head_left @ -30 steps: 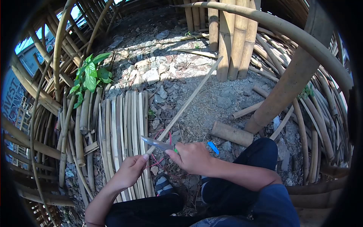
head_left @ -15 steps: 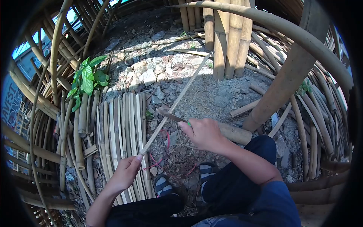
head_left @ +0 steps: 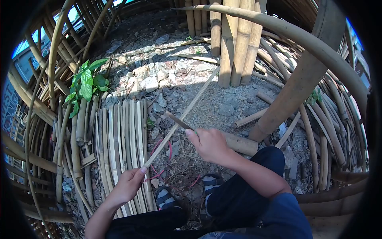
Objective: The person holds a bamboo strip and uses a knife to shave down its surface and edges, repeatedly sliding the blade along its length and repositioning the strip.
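My left hand (head_left: 128, 184) grips the near end of a long, thin bamboo strip (head_left: 195, 98), which slants away up and to the right. In my right hand (head_left: 211, 146) is a knife (head_left: 180, 121); its fingers wrap round the handle and hide most of it. The blade points up-left and crosses over the strip around its middle. Beneath and left of my left hand lies a row of split bamboo strips (head_left: 124, 131), side by side on the ground.
Thick bamboo poles (head_left: 238, 44) stand ahead, with a leaning bamboo post (head_left: 296, 85) at right. A cut bamboo length (head_left: 240, 143) lies beyond my right hand. Left are a leafy green plant (head_left: 87, 81) and stacked bamboo. Pink string (head_left: 169, 153) lies on the stony ground.
The view has shifted slightly, so most things sit a little further left. My hands keep their holds on the strip and the knife, and the blade still crosses the strip.
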A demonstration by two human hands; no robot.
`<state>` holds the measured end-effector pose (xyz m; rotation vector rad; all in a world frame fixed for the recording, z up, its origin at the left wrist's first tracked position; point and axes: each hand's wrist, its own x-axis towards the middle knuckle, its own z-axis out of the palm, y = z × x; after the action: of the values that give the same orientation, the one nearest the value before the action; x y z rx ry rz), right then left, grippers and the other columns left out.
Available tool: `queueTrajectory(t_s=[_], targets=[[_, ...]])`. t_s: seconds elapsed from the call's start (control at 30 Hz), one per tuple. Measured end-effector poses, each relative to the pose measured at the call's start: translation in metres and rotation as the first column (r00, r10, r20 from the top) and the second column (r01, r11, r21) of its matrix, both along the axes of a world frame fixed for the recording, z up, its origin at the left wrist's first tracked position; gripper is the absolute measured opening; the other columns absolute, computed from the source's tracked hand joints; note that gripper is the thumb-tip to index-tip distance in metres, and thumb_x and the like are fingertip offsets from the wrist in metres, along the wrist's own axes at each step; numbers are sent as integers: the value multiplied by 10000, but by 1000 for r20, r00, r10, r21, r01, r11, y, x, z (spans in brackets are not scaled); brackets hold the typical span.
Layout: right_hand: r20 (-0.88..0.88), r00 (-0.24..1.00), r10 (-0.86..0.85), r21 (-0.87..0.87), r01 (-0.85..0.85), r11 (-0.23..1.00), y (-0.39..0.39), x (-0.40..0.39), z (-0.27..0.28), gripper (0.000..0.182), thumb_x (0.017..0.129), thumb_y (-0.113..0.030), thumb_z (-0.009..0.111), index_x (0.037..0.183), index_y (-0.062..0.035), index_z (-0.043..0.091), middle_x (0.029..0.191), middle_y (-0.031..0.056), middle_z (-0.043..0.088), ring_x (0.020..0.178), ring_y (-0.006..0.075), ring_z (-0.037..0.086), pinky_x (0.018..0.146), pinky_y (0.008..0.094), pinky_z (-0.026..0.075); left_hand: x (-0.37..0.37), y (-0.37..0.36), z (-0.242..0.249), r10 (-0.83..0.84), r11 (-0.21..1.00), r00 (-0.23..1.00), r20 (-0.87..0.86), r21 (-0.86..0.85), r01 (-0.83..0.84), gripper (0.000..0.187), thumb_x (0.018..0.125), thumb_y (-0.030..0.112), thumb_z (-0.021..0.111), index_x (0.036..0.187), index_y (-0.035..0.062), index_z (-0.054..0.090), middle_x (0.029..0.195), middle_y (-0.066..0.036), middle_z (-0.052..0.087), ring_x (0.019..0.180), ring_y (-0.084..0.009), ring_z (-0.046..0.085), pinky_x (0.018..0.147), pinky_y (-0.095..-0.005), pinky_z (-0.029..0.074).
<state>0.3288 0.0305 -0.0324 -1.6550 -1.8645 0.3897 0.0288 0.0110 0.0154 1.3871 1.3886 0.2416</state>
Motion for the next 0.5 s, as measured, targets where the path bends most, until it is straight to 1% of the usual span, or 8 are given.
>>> queueTrajectory(t_s=[0.03,0.1,0.13,0.17,0.23,0.37,0.43,0.5], targets=[[1,1000,2,-2,-2,1000,-15,-15,1,604,1040,-465,409,768,16,653,587,219,618,545,428,638,562,538,518,0,-1,0,6,1000,1000,7,-2,-6,495,1076,409,452,769,38,566,587,61,415,525,-57,344,487,-277,298],[17,976,216,-43,-215,976,-35,-36,0,607,1041,-460,411,742,11,650,588,218,617,541,424,637,553,546,510,-1,-2,-1,1,1000,999,-34,27,0,497,1075,408,454,773,29,562,594,59,416,537,-58,352,494,-279,310],[55,979,197,29,-198,980,-29,-30,0,606,1039,-465,416,732,4,648,581,214,613,542,416,640,548,547,508,-2,-3,0,-9,997,999,-45,72,12,501,1075,409,455,773,24,560,595,57,414,544,-60,355,498,-282,316],[45,979,200,26,-202,979,-17,-16,2,606,1039,-465,416,732,4,648,581,214,613,542,416,640,548,547,508,-5,-5,0,-17,993,998,-55,116,23,504,1075,410,456,774,19,558,596,56,412,551,-62,358,502,-285,321],[-8,997,-83,0,83,997,9,12,4,600,1034,-475,424,737,-5,648,571,208,609,540,411,642,546,543,509,-10,-7,0,-1,995,998,-66,103,8,504,1076,407,455,772,17,558,596,54,413,555,-63,359,503,-287,322],[-48,998,-43,51,46,998,-2,-2,-8,595,1032,-483,424,747,-12,647,562,195,606,528,404,639,549,538,513,-6,-1,-2,-8,997,998,-63,81,13,503,1077,398,453,772,13,560,595,47,419,561,-65,361,505,-292,323],[8,987,163,-57,-162,985,-29,-28,2,582,1030,-450,461,696,-1,622,581,222,584,596,437,632,584,525,500,-3,-4,1,-14,998,998,-59,60,18,507,1076,400,454,767,12,559,593,46,418,561,-68,364,506,-292,324],[40,985,167,-94,-162,982,-18,-19,7,580,1034,-442,452,731,16,640,614,236,599,651,454,640,635,528,503,-3,-7,4,-6,994,997,-82,105,14,510,1075,403,457,766,11,562,593,45,417,562,-70,366,507,-294,326]])
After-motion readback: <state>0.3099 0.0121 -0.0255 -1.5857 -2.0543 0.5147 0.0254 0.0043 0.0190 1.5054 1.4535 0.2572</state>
